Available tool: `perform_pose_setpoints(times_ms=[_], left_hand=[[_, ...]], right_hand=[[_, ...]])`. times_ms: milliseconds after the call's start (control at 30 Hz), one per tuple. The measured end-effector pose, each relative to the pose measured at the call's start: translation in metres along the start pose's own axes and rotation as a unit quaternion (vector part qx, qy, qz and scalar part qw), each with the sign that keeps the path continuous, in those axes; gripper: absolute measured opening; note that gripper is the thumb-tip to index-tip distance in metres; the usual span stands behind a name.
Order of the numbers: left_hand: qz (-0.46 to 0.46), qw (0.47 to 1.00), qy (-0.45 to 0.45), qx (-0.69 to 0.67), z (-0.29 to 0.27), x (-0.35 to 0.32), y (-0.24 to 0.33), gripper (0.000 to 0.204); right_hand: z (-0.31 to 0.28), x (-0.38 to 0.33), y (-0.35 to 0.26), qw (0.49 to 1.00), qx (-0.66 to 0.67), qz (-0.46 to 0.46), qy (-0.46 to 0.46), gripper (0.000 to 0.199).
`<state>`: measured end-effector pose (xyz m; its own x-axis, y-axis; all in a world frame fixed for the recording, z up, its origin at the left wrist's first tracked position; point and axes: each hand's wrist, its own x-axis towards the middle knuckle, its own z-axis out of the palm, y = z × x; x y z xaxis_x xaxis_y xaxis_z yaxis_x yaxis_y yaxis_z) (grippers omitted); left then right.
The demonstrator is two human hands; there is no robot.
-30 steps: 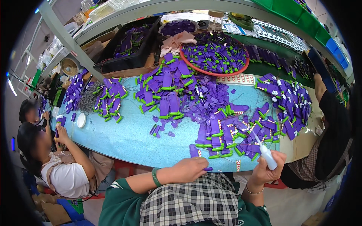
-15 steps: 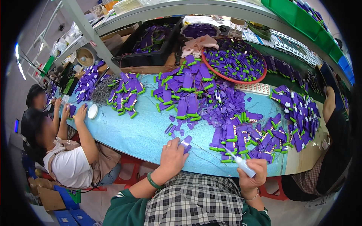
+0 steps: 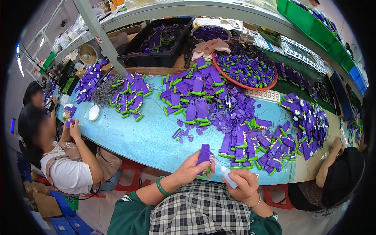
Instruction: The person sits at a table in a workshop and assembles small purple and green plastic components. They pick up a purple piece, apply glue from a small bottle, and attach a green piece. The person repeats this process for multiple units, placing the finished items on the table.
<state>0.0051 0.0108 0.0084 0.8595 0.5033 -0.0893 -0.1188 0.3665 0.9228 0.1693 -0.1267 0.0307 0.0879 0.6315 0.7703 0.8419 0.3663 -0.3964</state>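
Where the two hands meet: near the counter's front edge, just above the plaid apron (image 3: pixel 199 211).
Left hand (image 3: pixel 190 169): its fingers are clamped on a flat purple piece (image 3: pixel 204 152), tilted up, with green at its lower end.
Right hand (image 3: pixel 243 184): its fingers are closed around a pale squeeze bottle (image 3: pixel 229 178), nozzle aimed at the purple piece; whether the tip touches, I cannot tell.
Counter (image 3: pixel 133 139): light blue, with a pile of green-ended purple pieces (image 3: pixel 238 145) just beyond the hands, loose purple scraps (image 3: pixel 239 106) behind it, and a white round lid (image 3: pixel 94 112) well apart to the left.
Red-rimmed basket (image 3: pixel 255 89): at the back, heaped with purple and green pieces.
Black tray (image 3: pixel 147 60): left of the basket, also holding such pieces.
Co-worker in a white top (image 3: pixel 69 170): seated at the left, both hands around a small purple thing (image 3: pixel 69 123).
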Motion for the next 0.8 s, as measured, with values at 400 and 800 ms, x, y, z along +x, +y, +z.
perform_pose_setpoints(times_ms=[400,800], left_hand=[[-0.047,0.991,-0.057,-0.11,-0.001,0.001,-0.012,0.028],[-0.017,0.994,-0.079,-0.071,-0.006,-0.001,-0.018,0.026]], right_hand=[[-0.003,0.003,-0.005,0.999,-0.022,0.034,-0.027,0.042],[0.0,0.007,-0.005,0.998,-0.029,0.025,-0.05,0.044]])
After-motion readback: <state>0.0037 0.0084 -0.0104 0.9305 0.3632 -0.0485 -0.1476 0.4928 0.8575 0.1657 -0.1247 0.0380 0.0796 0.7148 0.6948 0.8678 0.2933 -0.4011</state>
